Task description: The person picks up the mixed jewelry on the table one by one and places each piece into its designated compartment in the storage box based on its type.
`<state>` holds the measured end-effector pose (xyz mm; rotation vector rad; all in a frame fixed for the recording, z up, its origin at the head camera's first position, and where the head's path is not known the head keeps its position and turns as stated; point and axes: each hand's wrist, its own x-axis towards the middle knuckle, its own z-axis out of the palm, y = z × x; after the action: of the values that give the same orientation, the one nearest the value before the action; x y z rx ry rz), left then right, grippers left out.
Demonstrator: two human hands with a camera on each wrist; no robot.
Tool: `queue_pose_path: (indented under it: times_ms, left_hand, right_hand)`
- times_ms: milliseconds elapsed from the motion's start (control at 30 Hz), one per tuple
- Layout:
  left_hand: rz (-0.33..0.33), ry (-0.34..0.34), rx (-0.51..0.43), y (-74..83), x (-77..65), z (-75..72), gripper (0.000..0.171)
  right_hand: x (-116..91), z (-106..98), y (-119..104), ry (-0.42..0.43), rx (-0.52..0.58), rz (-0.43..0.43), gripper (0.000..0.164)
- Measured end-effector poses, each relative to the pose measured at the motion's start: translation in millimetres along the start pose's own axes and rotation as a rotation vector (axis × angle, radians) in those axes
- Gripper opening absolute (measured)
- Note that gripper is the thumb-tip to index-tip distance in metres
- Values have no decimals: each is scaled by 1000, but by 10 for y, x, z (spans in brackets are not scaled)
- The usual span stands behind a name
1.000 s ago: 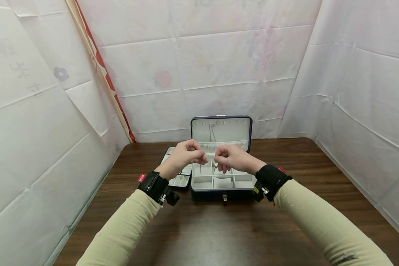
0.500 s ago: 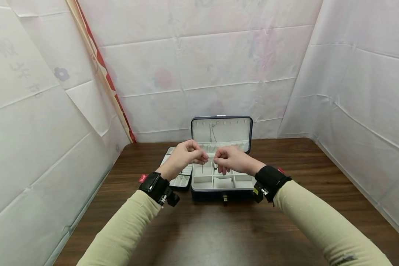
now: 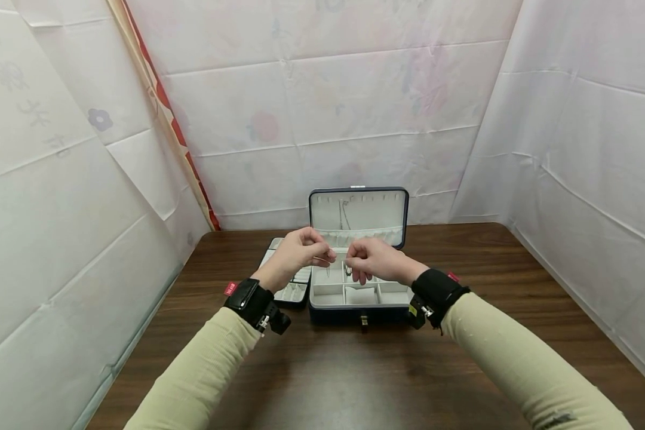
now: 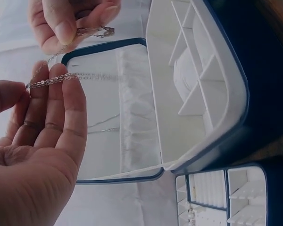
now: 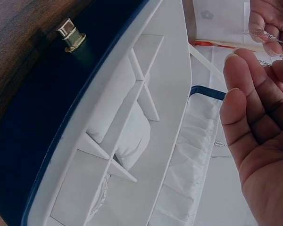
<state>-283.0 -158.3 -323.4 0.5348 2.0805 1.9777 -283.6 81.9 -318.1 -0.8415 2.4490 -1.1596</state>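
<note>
My left hand point(image 3: 303, 255) and my right hand point(image 3: 375, 258) are close together over the open jewelry box point(image 3: 333, 315). Between left thumb and fingers I pinch a thin silver chain necklace point(image 4: 52, 81), bunched into several strands. A strand runs up from there to my right hand, whose thumb and finger pinch it, as the left wrist view shows. A short length with larger links point(image 4: 104, 32) sticks out past the right fingers. In the head view fine strands hang below the left fingers.
The raised lid point(image 3: 371, 209) has another chain point(image 3: 344, 216) hanging inside. Divided compartments hold white cushions point(image 5: 134, 134) and a silvery ring-shaped piece point(image 5: 100, 201). A gold clasp point(image 5: 71, 35) sits on the front. A smaller tray point(image 3: 295, 294) stands left of the box on the wooden table point(image 3: 344, 382).
Both hands stay almost in place over the box. The fine strands under the left fingers have shifted slightly, and a strand now crosses by the left fingertips.
</note>
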Motion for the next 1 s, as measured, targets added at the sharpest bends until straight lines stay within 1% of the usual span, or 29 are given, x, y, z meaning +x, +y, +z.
queue_pose_path:
  times_ms: [200, 300, 433, 567, 667, 800, 1000]
  left_hand:
    - [-24, -36, -66, 5, -7, -3, 6]
    - [-30, -31, -97, 29, -8, -1, 9]
    - [-26, -14, -168, 59, 0, -11, 15]
    - [-8, -7, -242, 93, 9, -38, 16]
    - [14, -9, -285, 129, 14, -60, 11]
    - [43, -8, -327, 196, 18, -88, 6]
    - [91, -8, -368, 311, 34, -105, 9]
  right_hand:
    - [10, 23, 29, -6, -19, -5, 21]
    - [9, 24, 26, -10, -13, -4, 21]
    - [12, 33, 40, -13, -7, -12, 18]
    - [9, 54, 66, -9, -8, -14, 15]
    - [5, 70, 80, -7, -3, -11, 16]
    - [5, 89, 86, -9, -6, 3, 17]
    - [0, 115, 111, -27, -12, 41, 16]
